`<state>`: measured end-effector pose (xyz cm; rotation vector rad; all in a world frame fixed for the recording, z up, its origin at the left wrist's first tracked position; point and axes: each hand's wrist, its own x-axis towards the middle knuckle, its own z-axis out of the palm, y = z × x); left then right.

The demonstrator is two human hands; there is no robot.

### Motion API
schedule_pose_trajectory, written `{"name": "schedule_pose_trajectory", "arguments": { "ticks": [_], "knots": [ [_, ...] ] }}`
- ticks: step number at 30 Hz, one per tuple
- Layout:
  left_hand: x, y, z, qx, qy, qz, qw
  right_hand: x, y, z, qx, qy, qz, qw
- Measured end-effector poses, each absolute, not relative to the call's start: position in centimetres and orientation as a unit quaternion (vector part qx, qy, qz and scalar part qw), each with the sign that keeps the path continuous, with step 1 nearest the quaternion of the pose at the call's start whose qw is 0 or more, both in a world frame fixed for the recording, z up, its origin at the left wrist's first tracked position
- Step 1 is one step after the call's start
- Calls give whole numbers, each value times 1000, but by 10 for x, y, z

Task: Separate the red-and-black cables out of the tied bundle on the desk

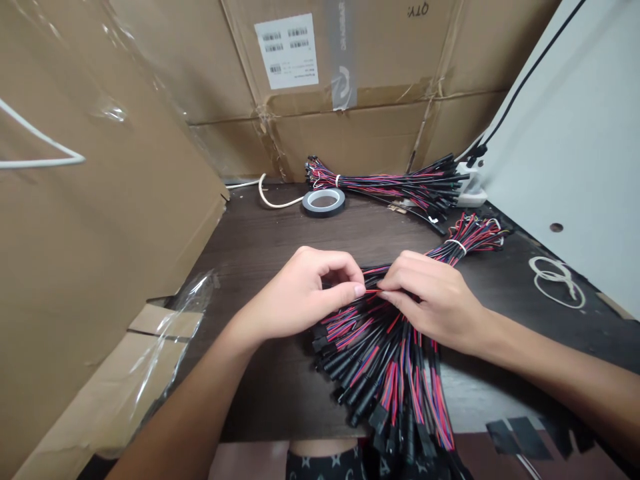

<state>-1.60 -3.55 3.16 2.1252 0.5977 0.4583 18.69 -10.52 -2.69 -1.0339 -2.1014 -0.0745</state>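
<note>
A large bundle of red, blue and black wires (370, 367) with black connectors fans out over the dark table toward its front edge. Its far end is gathered by a white tie (455, 247). Above the fan, my left hand (315, 287) pinches a thin red wire (371, 291) between thumb and forefinger. Close to its right, my right hand (430, 293) pinches the same wire, fingertips facing the left ones. Only a short length of that wire shows between the hands. The fingers partly cover the bundle beneath.
Behind lie a second tied wire bundle (385, 183) and a roll of black tape (324, 202). Cardboard boxes (350, 140) wall the back and left. A white power strip (471, 187), a coiled white cord (556, 281) and black tape pieces (520, 437) are at right.
</note>
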Motion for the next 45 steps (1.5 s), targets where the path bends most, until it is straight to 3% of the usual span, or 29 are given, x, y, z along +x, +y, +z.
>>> {"name": "schedule_pose_trajectory", "arguments": {
  "ticks": [10,18,27,32,42,45],
  "knots": [
    [-17,-35,31,812,249,261,459,189,-103,-29,-394,-832,-41,389],
    [-17,-23,22,801,329,313,391,190,-105,-26,-392,-828,-10,401],
    [-16,-15,4,924,335,103,155,191,-101,-32,-362,-864,-22,349],
    [-19,-14,4,935,321,55,140,191,-103,-31,-361,-880,3,309],
    [-9,-20,-2,922,381,20,65,189,-104,-29,-376,-866,-2,329],
    [-8,-20,-2,927,366,12,84,189,-104,-29,-377,-866,-3,328]
  ]
}}
